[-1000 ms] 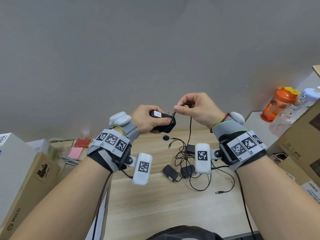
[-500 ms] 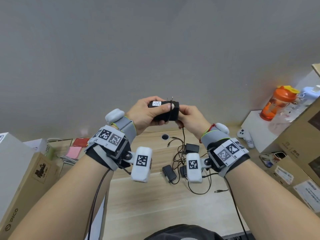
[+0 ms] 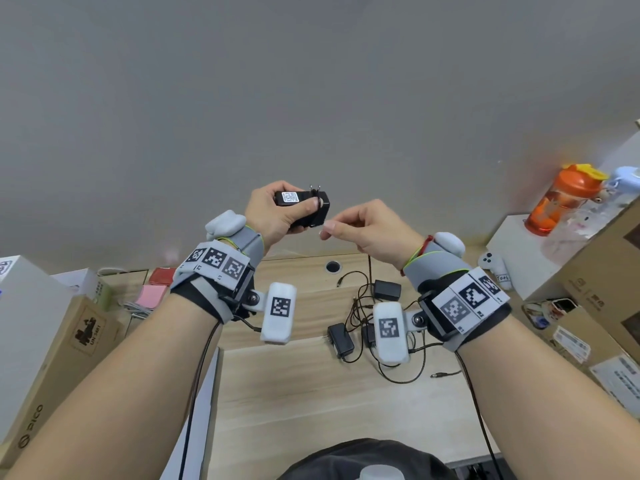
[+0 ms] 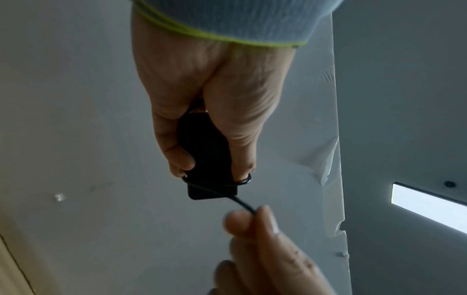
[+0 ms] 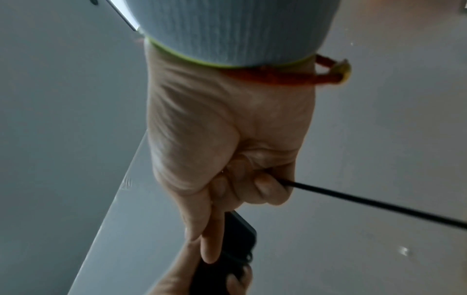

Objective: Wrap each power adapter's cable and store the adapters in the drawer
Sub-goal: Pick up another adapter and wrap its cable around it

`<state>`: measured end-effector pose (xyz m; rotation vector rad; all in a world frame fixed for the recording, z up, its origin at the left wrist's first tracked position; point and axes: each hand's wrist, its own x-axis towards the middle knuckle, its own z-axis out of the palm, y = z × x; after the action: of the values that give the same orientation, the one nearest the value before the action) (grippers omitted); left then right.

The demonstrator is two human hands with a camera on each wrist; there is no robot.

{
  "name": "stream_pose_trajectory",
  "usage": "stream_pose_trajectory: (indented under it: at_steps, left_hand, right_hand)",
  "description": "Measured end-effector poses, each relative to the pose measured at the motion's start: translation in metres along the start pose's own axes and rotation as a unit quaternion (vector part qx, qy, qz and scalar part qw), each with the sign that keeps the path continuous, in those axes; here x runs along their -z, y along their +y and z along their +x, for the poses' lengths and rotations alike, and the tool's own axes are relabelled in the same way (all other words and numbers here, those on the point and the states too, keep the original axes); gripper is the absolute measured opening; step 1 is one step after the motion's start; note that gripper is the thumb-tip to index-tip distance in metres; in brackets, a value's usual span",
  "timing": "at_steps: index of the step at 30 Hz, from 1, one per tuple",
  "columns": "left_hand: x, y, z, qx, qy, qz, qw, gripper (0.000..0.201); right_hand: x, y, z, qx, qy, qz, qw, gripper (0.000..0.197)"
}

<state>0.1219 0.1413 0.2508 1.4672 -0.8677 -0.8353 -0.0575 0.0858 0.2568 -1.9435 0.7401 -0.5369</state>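
My left hand holds a black power adapter up in front of the wall, prongs pointing up, thumb pressing cable loops against its end. The right hand pinches the thin black cable just below and right of the adapter; the cable runs through the fist and out down to the desk. A few turns circle the adapter. Other black adapters lie on the wooden desk amid tangled cables. No drawer is in view.
Cardboard boxes stand at the left and right. An orange bottle sits on a white box at the back right. A cable hole and pink notes lie at the back of the desk.
The right hand carried the cable over and behind the adapter and now sits below and right of it, a little apart. The left hand rose slightly, still holding the adapter.
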Motion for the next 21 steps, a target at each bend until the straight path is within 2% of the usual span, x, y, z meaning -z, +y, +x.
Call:
stream_pose_trajectory:
  at_steps: [5, 9, 13, 17, 21]
  left_hand:
    - [-0.002, -0.002, -0.004, -0.017, -0.062, 0.053, 0.996, 0.02]
    - [-0.003, 0.0, -0.006, -0.009, -0.124, 0.075, 0.989, 0.017]
    - [-0.004, 0.006, -0.01, -0.003, -0.175, 0.087, 0.981, 0.018]
    - [-0.008, 0.015, -0.016, -0.011, -0.213, 0.096, 0.972, 0.017]
    - [-0.011, 0.023, -0.02, -0.018, -0.22, 0.06, 0.974, 0.018]
  right_hand:
    - [0.016, -0.01, 0.004, 0.027, 0.038, 0.0, 0.999, 0.024]
    - [0.023, -0.01, 0.007, 0.032, 0.058, 0.011, 0.998, 0.015]
    - [0.029, -0.004, 0.012, 0.045, 0.064, 0.038, 0.996, 0.014]
    - [0.031, 0.001, 0.015, 0.047, 0.071, 0.05, 0.995, 0.016]
    - [0.027, 0.008, 0.018, 0.032, 0.081, 0.049, 0.995, 0.022]
